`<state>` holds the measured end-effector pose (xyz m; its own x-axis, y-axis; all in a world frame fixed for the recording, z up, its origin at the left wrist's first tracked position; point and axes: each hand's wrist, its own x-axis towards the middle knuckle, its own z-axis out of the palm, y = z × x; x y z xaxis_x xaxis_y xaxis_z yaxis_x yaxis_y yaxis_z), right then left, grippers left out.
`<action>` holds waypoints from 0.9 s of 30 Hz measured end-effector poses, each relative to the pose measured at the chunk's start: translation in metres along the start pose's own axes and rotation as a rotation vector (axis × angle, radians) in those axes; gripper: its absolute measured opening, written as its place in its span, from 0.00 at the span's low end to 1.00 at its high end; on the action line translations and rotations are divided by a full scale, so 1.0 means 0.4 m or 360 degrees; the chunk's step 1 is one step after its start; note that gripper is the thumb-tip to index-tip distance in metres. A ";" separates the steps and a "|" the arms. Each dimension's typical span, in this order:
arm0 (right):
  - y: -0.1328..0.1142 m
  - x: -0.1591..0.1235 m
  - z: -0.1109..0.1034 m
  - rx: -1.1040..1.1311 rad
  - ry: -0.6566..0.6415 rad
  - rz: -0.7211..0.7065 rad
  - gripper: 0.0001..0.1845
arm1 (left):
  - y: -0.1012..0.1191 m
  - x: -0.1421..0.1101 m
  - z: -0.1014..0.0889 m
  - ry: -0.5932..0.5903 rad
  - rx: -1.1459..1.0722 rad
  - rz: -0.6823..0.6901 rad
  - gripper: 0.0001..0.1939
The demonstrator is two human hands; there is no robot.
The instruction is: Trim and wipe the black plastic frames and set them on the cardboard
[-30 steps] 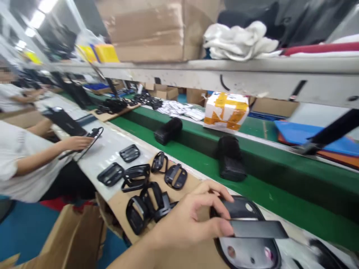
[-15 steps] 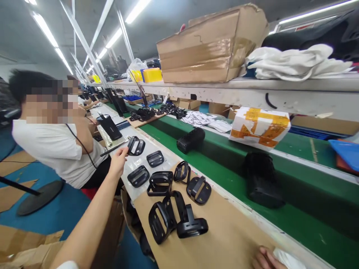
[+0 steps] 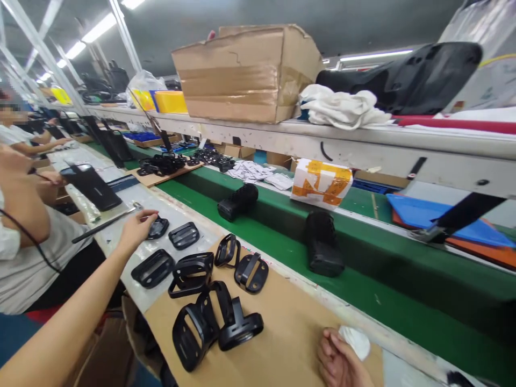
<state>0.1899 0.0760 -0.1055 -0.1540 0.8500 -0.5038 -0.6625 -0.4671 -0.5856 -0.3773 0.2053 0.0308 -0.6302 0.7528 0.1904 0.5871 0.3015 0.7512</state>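
Note:
My left hand [image 3: 139, 228] reaches to the far end of the bench, fingers pinched at the edge of a black plastic bracket [image 3: 159, 229] low over the pale surface. Two similar black brackets, one to the right [image 3: 184, 235] and one nearer me [image 3: 153, 268], lie flat beside it. Several looped black brackets [image 3: 242, 329] stand or lie in a loose group on the brown cardboard sheet [image 3: 290, 328]. My right hand [image 3: 341, 357] rests at the lower right with curled fingers. A white wad [image 3: 355, 343] shows against it; whether the fingers grip it is unclear.
A green conveyor belt [image 3: 278, 250] runs behind the bench carrying two black devices [image 3: 237, 202]. Above is a shelf with a large cardboard box [image 3: 229, 80]. A long dark tool [image 3: 105, 223] lies past my left hand. At left sits a co-worker [image 3: 24, 258].
My left hand has lowered the bracket from a raised, tilted position towards the bench. My view has swung right. More of my right hand and the white wad shows.

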 end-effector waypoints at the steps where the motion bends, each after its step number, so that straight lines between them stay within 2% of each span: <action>1: 0.003 -0.003 0.006 0.0016 0.0009 -0.0034 0.24 | 0.037 -0.007 0.016 -0.0153 -0.0025 0.0086 0.23; 3: 0.007 -0.013 0.021 0.0019 0.0032 -0.0097 0.24 | 0.115 -0.035 0.069 -0.0492 -0.0040 0.0322 0.30; 6: 0.011 -0.028 0.046 -0.0105 -0.0003 -0.0118 0.25 | 0.222 -0.097 0.179 -0.0917 0.0018 0.0777 0.43; 8: 0.010 -0.037 0.057 -0.0199 -0.0054 -0.0164 0.24 | 0.276 -0.132 0.259 -0.1158 0.0063 0.1015 0.44; 11: 0.006 -0.045 0.064 -0.0278 -0.0098 -0.0163 0.23 | 0.329 -0.151 0.366 -0.1544 0.0372 0.1142 0.37; 14: 0.001 -0.051 0.073 -0.0345 -0.0186 -0.0163 0.24 | 0.359 -0.145 0.442 -0.1761 0.0826 0.1085 0.30; 17: -0.011 -0.066 0.084 -0.0447 -0.0258 -0.0201 0.24 | 0.376 -0.144 0.477 -0.1822 0.1026 0.1061 0.23; 20: -0.048 -0.112 0.082 -0.0614 -0.0296 -0.0285 0.18 | 0.385 -0.139 0.482 -0.1832 0.1142 0.1075 0.17; 22: -0.094 -0.160 0.064 -0.0841 -0.0268 -0.0432 0.13 | 0.392 -0.118 0.475 -0.1817 0.1191 0.1107 0.15; 24: -0.155 -0.211 0.031 -0.1309 -0.0128 -0.0698 0.08 | 0.401 -0.087 0.458 -0.1741 0.1161 0.1163 0.16; 26: -0.224 -0.251 -0.013 -0.1842 0.0183 -0.0977 0.07 | 0.410 -0.065 0.422 -0.1544 0.0981 0.1159 0.22; 27: -0.258 -0.264 -0.038 -0.2254 0.0365 -0.1070 0.08 | 0.413 -0.065 0.395 -0.1398 0.0838 0.1096 0.28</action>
<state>0.2856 0.0307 -0.0017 0.0699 0.9946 0.0765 0.6506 0.0127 -0.7593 -0.1835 0.3280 0.0502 0.3270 0.9243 -0.1967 0.9227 -0.2674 0.2776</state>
